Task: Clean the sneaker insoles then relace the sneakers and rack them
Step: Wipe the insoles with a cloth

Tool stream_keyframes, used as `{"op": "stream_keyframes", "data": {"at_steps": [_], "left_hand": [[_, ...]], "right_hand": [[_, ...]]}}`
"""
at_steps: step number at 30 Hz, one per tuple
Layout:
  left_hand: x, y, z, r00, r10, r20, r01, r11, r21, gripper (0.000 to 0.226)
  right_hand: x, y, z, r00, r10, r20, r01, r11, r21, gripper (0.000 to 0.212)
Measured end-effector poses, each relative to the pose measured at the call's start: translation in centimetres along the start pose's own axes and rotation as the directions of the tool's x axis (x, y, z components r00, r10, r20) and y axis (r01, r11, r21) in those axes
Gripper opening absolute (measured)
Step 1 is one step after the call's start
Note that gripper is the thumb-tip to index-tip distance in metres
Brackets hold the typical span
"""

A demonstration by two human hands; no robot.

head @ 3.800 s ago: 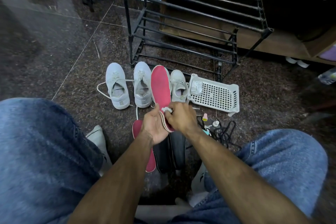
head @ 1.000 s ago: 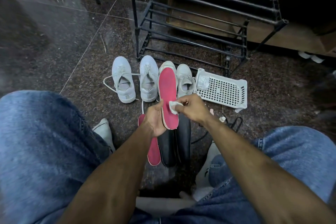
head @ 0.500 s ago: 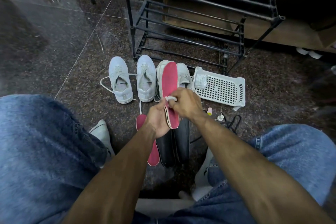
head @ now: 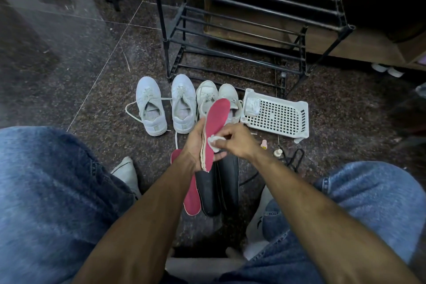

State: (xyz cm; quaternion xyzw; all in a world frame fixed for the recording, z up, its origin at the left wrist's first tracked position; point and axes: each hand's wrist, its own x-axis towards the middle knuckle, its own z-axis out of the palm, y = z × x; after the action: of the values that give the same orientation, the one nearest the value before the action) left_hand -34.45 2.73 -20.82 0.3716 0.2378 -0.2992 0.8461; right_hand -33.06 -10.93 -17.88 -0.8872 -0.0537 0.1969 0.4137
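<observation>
My left hand (head: 194, 143) grips a red insole (head: 216, 122) by its heel end, toe pointing up and away. My right hand (head: 232, 140) pinches a small white wipe (head: 214, 143) against the insole's red face. A second red insole (head: 191, 198) lies on the floor beneath, beside two black insoles (head: 219, 187). Two pairs of white sneakers stand in a row: the left pair (head: 151, 106) (head: 183, 104) with loose laces, the right pair (head: 205, 97) (head: 228, 94) partly behind the held insole. The black shoe rack (head: 242, 21) stands behind them.
A white perforated plastic basket (head: 276, 115) lies right of the sneakers, with a clear packet in its corner. Small pale bottles (head: 264, 144) and a black cord (head: 292, 161) lie on the dark stone floor near my right knee. My denim-clad knees flank the work area.
The held insole has tilted so its toe leans right. My right hand has slid the wipe down toward the middle of the insole.
</observation>
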Motion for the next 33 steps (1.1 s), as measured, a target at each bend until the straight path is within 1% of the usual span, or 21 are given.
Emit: {"op": "stream_keyframes", "data": {"at_steps": [2,4,5,7,8,10,11,12,14,18,21,23,24,25,26,28,29,30,31,32,33], "left_hand": [[0.0,0.2,0.0,1.000,0.002,-0.005,-0.002,1.000,-0.023,0.050],[-0.2,0.0,-0.2,1.000,0.000,0.004,0.000,0.999,-0.053,0.043],[-0.4,-0.1,-0.3,1.000,-0.005,0.013,0.006,0.999,-0.054,0.042],[-0.7,-0.7,-0.5,1.000,-0.008,0.028,0.010,0.998,-0.060,0.041],[-0.9,-0.9,-0.5,0.999,-0.018,0.048,0.022,0.997,-0.080,0.044],[-1.1,-1.1,-0.6,0.994,-0.024,0.105,0.034,0.994,-0.101,0.056],[-1.1,-1.1,-0.7,0.989,-0.015,0.146,0.030,0.995,-0.099,0.063],[-1.1,-1.1,-0.7,0.983,-0.004,0.182,0.025,0.994,-0.110,0.066],[-1.2,-0.9,-0.3,0.980,0.017,0.200,0.017,0.986,-0.166,0.065],[-1.6,-0.8,0.2,0.986,0.091,0.139,-0.049,0.957,-0.284,0.057],[-1.4,-0.2,-0.2,0.987,0.137,0.086,-0.096,0.925,-0.368,0.054],[-1.2,0.0,-0.7,0.984,0.169,0.058,-0.133,0.909,-0.395,0.059],[-1.1,0.0,-0.9,0.985,0.168,0.049,-0.134,0.905,-0.404,0.060],[-1.2,-0.2,-0.8,0.986,0.160,0.047,-0.126,0.902,-0.413,0.061],[-1.3,-0.3,-0.6,0.987,0.153,0.049,-0.119,0.902,-0.414,0.061],[-1.5,-0.5,-0.1,0.987,0.144,0.068,-0.103,0.903,-0.418,0.060],[-1.7,-0.4,0.2,0.987,0.141,0.073,-0.098,0.903,-0.419,0.059],[-1.9,-0.3,0.3,0.986,0.148,0.069,-0.106,0.900,-0.423,0.057],[-1.9,-0.2,0.2,0.985,0.162,0.052,-0.125,0.898,-0.421,0.055],[-1.9,0.0,-0.2,0.985,0.170,0.032,-0.141,0.896,-0.422,0.053],[-1.9,0.0,-0.6,0.985,0.175,0.007,-0.156,0.893,-0.422,0.053]], "right_hand": [[-0.1,-0.9,0.5,0.997,-0.074,0.020,0.076,0.978,-0.197,0.009],[0.0,-1.8,0.6,0.985,-0.172,-0.027,0.149,0.910,-0.386,0.013],[0.2,-2.3,0.5,0.974,-0.216,-0.066,0.165,0.879,-0.448,0.014],[1.3,-2.8,0.0,0.963,-0.213,-0.165,0.116,0.882,-0.457,0.016],[1.9,-3.1,-0.4,0.960,-0.171,-0.221,0.059,0.898,-0.437,0.015],[3.2,-3.1,-1.6,0.943,-0.061,-0.326,-0.077,0.917,-0.392,0.014],[3.5,-3.1,-2.2,0.932,-0.017,-0.361,-0.125,0.922,-0.366,0.014],[3.5,-2.9,-2.5,0.930,0.013,-0.367,-0.149,0.927,-0.343,0.016],[2.9,-3.0,-2.4,0.953,0.006,-0.301,-0.108,0.940,-0.323,0.019],[1.0,-3.7,-1.2,0.997,-0.065,-0.041,0.055,0.976,-0.212,0.015],[-0.4,-3.7,0.0,0.982,-0.092,0.164,0.116,0.982,-0.148,0.005],[-1.2,-3.5,0.8,0.955,-0.146,0.258,0.205,0.954,-0.220,0.014],[-1.4,-3.4,1.0,0.946,-0.159,0.284,0.237,0.935,-0.265,0.014],[-1.3,-3.4,0.9,0.945,-0.169,0.279,0.255,0.917,-0.306,0.011],[-1.0,-3.6,0.6,0.956,-0.181,0.229,0.256,0.899,-0.354,0.008],[-0.2,-3.9,0.0,0.976,-0.213,0.040,0.207,0.861,-0.464,0.015],[0.1,-4.1,-0.1,0.972,-0.230,-0.046,0.176,0.846,-0.503,0.020],[0.3,-4.2,0.1,0.966,-0.240,-0.100,0.157,0.844,-0.513,0.022],[0.2,-4.3,0.6,0.962,-0.246,-0.120,0.154,0.849,-0.505,0.023],[0.1,-4.4,1.2,0.967,-0.233,-0.105,0.158,0.867,-0.473,0.022],[-0.1,-4.4,1.8,0.978,-0.203,-0.052,0.164,0.897,-0.410,0.019]]}}
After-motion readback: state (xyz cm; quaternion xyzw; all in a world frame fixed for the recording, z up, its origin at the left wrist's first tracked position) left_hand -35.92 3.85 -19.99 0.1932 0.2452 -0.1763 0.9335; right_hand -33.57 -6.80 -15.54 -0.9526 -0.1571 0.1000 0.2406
